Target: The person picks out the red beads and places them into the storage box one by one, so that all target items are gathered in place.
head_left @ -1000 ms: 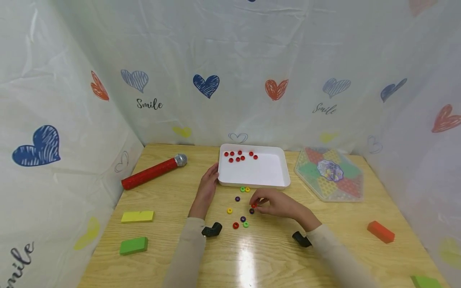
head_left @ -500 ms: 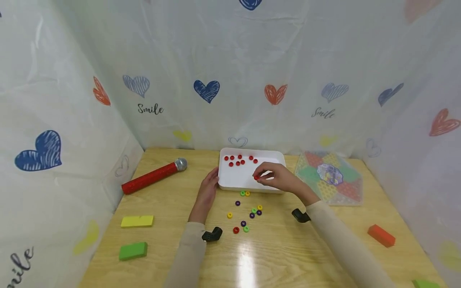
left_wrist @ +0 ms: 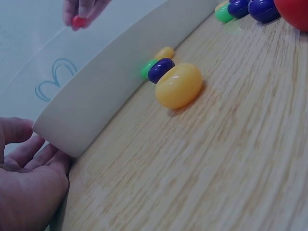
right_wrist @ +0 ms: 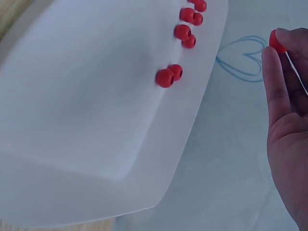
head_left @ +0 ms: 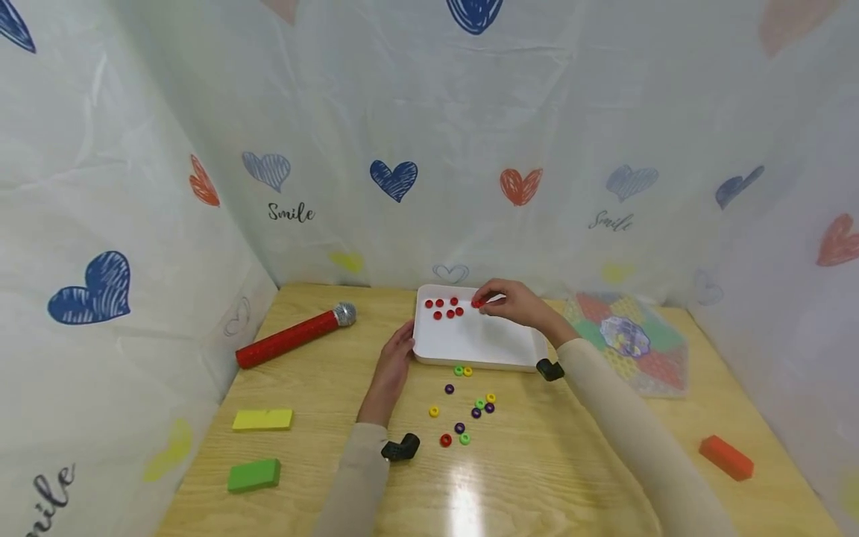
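Note:
My left hand (head_left: 391, 369) holds the left side of a shallow white tray (head_left: 483, 347) by its near corner. In the left wrist view, its thumb is at the rim and its fingers lie against the wall. My right hand (head_left: 517, 304) pinches a red bead (right_wrist: 276, 42) between thumb and fingertips, over the tray's far part. Several red beads (right_wrist: 164, 78) sit inside the tray along its far side. On the table in front lie loose beads: yellow (head_left: 434, 411), purple (head_left: 450, 388), green (head_left: 465, 439) and one red bead (head_left: 446, 440).
A red microphone (head_left: 295, 337) lies at the left, with a yellow block (head_left: 263, 419) and a green block (head_left: 253, 475) nearer. A clear bead case (head_left: 644, 347) is right of the tray. A red block (head_left: 727, 457) lies further right. Sheeting printed with hearts surrounds the table (head_left: 537, 477).
My right hand has carried the red bead from the loose beads on the table up over the tray to its far part. The left hand stays at the tray's side.

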### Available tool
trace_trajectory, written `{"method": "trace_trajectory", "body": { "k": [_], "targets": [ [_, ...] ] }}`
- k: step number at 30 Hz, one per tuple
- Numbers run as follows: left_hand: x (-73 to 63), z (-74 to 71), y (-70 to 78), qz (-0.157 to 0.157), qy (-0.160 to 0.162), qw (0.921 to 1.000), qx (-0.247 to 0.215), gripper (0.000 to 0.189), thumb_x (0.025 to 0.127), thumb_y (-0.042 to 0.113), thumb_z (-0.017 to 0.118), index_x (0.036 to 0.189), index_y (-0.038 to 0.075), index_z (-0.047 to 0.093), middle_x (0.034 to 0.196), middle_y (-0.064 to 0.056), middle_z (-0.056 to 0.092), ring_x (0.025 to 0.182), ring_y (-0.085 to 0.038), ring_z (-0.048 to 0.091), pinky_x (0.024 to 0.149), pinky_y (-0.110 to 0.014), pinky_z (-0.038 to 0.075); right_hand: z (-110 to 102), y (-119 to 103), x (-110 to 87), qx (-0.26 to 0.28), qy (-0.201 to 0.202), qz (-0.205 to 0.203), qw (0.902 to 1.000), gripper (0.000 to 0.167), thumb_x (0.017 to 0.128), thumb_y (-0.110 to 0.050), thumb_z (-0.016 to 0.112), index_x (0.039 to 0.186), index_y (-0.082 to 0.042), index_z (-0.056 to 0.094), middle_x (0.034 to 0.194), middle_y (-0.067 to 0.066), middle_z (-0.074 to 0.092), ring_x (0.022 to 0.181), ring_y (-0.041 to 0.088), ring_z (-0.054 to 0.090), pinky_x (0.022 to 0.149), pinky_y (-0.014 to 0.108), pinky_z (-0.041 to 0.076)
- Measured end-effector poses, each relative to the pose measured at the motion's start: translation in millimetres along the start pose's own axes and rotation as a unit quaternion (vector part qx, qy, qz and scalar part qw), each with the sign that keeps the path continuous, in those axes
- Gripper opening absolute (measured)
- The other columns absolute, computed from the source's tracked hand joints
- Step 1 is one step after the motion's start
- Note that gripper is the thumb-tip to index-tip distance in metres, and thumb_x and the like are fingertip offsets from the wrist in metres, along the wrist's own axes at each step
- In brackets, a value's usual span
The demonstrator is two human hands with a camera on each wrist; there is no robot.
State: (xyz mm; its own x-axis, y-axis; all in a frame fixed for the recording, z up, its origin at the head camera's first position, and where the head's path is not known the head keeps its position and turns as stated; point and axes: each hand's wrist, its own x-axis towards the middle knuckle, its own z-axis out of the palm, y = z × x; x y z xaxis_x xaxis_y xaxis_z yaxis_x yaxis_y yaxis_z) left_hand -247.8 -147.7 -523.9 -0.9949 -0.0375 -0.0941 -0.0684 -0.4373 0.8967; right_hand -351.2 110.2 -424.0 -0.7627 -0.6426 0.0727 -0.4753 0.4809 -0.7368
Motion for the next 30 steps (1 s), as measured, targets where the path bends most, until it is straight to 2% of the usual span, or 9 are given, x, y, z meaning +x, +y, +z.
{"method": "trace_trajectory", "body": {
  "k": [5, 9, 18, 24, 30],
  "targets": [
    [-1.0, 0.0, 0.2, 0.007, -0.009, 0.9999, -0.001, 0.047, 0.100, -0.002, 0.035, 0.146, -0.003, 0.033, 0.153, -0.023, 0.029, 0.144, -0.031, 0.024, 0.119, -0.043, 0.019, -1, 9, 20.3, -0.005, 0.004, 0.042, 0.9991, 0.025, 0.090, -0.012, 0.066, 0.114, -0.005, 0.066, 0.109, 0.004, 0.064, 0.102, 0.020, 0.061, 0.091, 0.036, 0.054],
    [-1.9, 1.2, 1.6, -0.003, 0.000, 0.9999, 0.012, 0.046, 0.100, 0.000, 0.036, 0.146, 0.001, 0.036, 0.154, -0.019, 0.031, 0.144, -0.027, 0.026, 0.119, -0.040, 0.021, 1, 16, 32.2, -0.001, 0.001, 0.059, 0.9983, 0.026, 0.090, -0.008, 0.066, 0.115, 0.000, 0.066, 0.110, 0.005, 0.064, 0.104, 0.021, 0.061, 0.093, 0.040, 0.053],
    [-2.2, 0.5, -1.6, 0.001, -0.001, 1.0000, 0.007, 0.047, 0.099, -0.001, 0.037, 0.147, -0.001, 0.035, 0.154, -0.021, 0.030, 0.144, -0.030, 0.025, 0.119, -0.043, 0.020, 8, 37, 47.5, -0.014, -0.011, 0.082, 0.9965, 0.023, 0.089, -0.012, 0.068, 0.111, -0.008, 0.069, 0.106, 0.003, 0.063, 0.096, 0.021, 0.058, 0.086, 0.034, 0.053],
    [-4.9, 1.2, -3.0, -0.003, 0.002, 0.9999, 0.010, 0.047, 0.099, -0.001, 0.037, 0.147, -0.001, 0.035, 0.153, -0.021, 0.031, 0.144, -0.030, 0.026, 0.119, -0.044, 0.021, 12, 50, 52.7, -0.032, -0.026, 0.080, 0.9959, 0.020, 0.087, -0.013, 0.070, 0.107, -0.012, 0.070, 0.102, 0.002, 0.064, 0.092, 0.022, 0.058, 0.082, 0.033, 0.054],
    [-5.5, 1.7, 0.0, -0.002, -0.006, 0.9999, 0.014, 0.048, 0.100, 0.001, 0.037, 0.148, 0.001, 0.034, 0.154, -0.020, 0.029, 0.144, -0.030, 0.025, 0.119, -0.043, 0.020, 16, 56, 58.8, -0.058, -0.035, 0.058, 0.9960, 0.019, 0.087, -0.007, 0.068, 0.104, -0.015, 0.071, 0.103, -0.001, 0.066, 0.095, 0.019, 0.058, 0.086, 0.034, 0.054]
  ]
}}
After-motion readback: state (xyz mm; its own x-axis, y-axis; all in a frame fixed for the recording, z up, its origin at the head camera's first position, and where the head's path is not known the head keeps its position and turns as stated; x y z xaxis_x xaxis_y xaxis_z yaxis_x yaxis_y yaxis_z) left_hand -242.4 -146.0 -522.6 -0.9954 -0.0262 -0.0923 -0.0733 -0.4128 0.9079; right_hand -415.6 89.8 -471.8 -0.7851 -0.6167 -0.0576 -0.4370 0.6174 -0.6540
